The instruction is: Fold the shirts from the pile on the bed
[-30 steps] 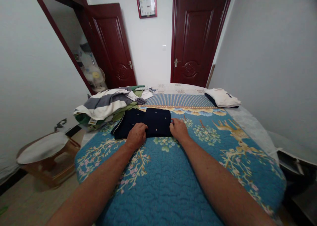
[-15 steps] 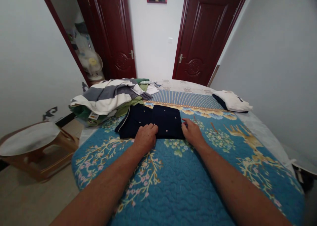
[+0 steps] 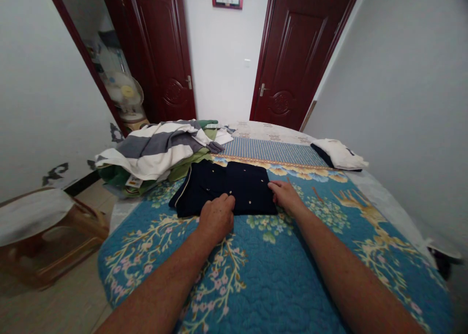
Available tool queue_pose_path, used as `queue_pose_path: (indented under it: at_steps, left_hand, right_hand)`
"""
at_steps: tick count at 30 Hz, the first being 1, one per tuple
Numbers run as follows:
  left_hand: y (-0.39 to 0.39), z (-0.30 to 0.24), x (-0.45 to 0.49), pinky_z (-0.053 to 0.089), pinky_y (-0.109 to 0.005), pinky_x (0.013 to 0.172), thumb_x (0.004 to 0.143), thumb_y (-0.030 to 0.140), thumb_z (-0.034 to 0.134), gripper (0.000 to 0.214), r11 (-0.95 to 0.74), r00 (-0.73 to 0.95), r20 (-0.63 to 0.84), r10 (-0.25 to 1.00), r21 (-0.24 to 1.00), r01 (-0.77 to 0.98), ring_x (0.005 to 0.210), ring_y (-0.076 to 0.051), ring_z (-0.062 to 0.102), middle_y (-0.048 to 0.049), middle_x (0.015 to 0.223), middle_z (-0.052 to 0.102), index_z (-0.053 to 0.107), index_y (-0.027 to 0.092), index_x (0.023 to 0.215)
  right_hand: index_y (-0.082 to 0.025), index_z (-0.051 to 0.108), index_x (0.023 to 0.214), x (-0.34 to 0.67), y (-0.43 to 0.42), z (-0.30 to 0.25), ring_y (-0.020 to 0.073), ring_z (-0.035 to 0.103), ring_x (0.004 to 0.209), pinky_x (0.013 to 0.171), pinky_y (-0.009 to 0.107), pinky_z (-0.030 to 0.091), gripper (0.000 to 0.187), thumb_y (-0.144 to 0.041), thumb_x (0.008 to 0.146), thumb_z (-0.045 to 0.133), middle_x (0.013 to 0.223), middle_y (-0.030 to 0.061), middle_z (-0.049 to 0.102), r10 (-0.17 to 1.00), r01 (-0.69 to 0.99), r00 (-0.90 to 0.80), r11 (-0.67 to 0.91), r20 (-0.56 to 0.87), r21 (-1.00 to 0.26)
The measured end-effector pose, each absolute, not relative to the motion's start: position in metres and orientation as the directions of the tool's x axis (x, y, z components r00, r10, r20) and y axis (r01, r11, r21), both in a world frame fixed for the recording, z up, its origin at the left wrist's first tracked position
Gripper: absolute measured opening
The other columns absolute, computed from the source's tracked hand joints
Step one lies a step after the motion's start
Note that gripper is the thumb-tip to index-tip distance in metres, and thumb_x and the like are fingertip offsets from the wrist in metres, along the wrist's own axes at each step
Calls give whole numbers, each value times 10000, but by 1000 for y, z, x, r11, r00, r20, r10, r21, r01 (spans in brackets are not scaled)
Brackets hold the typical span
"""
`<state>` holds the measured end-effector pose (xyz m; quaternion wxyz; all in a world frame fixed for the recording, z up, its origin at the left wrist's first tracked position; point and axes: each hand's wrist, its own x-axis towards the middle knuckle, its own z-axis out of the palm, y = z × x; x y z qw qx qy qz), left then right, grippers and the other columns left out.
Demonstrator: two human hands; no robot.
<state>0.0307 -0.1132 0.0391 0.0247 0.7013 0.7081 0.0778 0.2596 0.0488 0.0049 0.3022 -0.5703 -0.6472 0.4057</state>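
A folded navy garment (image 3: 241,187) with small pale motifs lies flat on a blue floral quilted cover (image 3: 285,270). A cream trim runs along its slanted left end. My left hand (image 3: 217,216) rests on the near edge at the middle, its fingers curled onto the cloth and the tips partly hidden. At the garment's right edge, my right hand (image 3: 287,195) pinches the fabric between thumb and forefinger.
A heap of clothes (image 3: 153,151), with a grey-and-white striped piece on top, lies at the back left of the table. Folded white clothing (image 3: 338,152) sits on something dark at the back right. A wooden stool (image 3: 54,256) stands on the floor to the left.
The camera view has shifted slightly. My right thumb and fingers have drawn in against the garment's right edge. My left hand stays at the near edge, and the garment lies much as before.
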Motion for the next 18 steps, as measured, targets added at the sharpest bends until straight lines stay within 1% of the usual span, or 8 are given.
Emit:
queue_pose_path:
  at_steps: [3, 5, 7, 10, 12, 14, 16, 18]
  left_hand:
    - [-113, 36, 28, 463, -392, 797, 953, 158, 480, 217, 8, -23, 91, 996, 160, 987, 961, -252, 699, -74, 1117, 698, 641, 241, 1071]
    - [-113, 34, 27, 467, -391, 775, 950, 160, 488, 215, 23, -41, 100, 994, 173, 985, 922, -248, 697, -71, 1110, 698, 651, 243, 1063]
    - [-113, 35, 26, 471, -385, 762, 948, 164, 502, 204, 30, -54, 125, 991, 187, 982, 893, -242, 693, -65, 1086, 702, 663, 246, 1042]
    - [-113, 42, 19, 490, -397, 843, 953, 185, 530, 179, 26, -80, 285, 955, 187, 982, 987, -260, 685, -74, 1073, 712, 682, 245, 1027]
    - [-114, 48, 4, 484, -421, 961, 962, 188, 528, 212, 94, -176, 453, 874, 199, 976, 1113, -284, 663, -96, 1139, 724, 695, 237, 1082]
    - [-116, 53, -19, 465, -443, 1045, 981, 201, 505, 288, 245, -352, 561, 749, 259, 934, 1210, -305, 639, -124, 1245, 723, 690, 222, 1202]
    - [-116, 52, -46, 478, -465, 1047, 1002, 275, 512, 366, 425, -544, 527, 653, 339, 839, 1263, -345, 632, -170, 1310, 715, 655, 190, 1328]
    - [-115, 47, -72, 505, -463, 1010, 998, 361, 546, 440, 525, -654, 333, 679, 401, 750, 1217, -371, 672, -215, 1300, 728, 643, 153, 1373]
  right_hand:
    - [-223, 657, 787, 254, 55, 8, 125, 368, 382, 404, 248, 215, 395, -582, 946, 611, 456, -47, 451, 939, 392, -198, -186, -280, -901]
    - [-229, 641, 765, 250, 58, 10, 123, 380, 400, 405, 246, 236, 414, -617, 912, 650, 487, -35, 487, 914, 353, -225, -247, -338, -902]
    - [-222, 696, 837, 245, 60, 8, 154, 523, 499, 463, 252, 369, 367, -586, 875, 699, 603, 10, 622, 938, 340, -237, -163, -252, -926]
    - [-211, 765, 975, 240, 60, 2, 247, 709, 804, 701, 325, 549, 344, -522, 830, 735, 889, 76, 774, 974, 414, -225, 125, 32, -902]
    - [-203, 774, 1016, 238, 60, -2, 286, 728, 917, 820, 373, 568, 362, -507, 827, 721, 978, 95, 792, 963, 471, -225, 239, 147, -849]
    - [-198, 770, 1016, 239, 60, -5, 292, 733, 933, 860, 388, 568, 353, -493, 839, 695, 984, 102, 796, 957, 485, -230, 269, 176, -832]
    - [-200, 762, 998, 239, 61, -6, 284, 738, 922, 843, 376, 575, 326, -477, 844, 685, 971, 97, 799, 957, 472, -241, 263, 164, -842]
    - [-203, 756, 981, 240, 61, -5, 275, 744, 911, 801, 356, 584, 301, -461, 841, 688, 954, 87, 801, 961, 453, -242, 236, 136, -860]
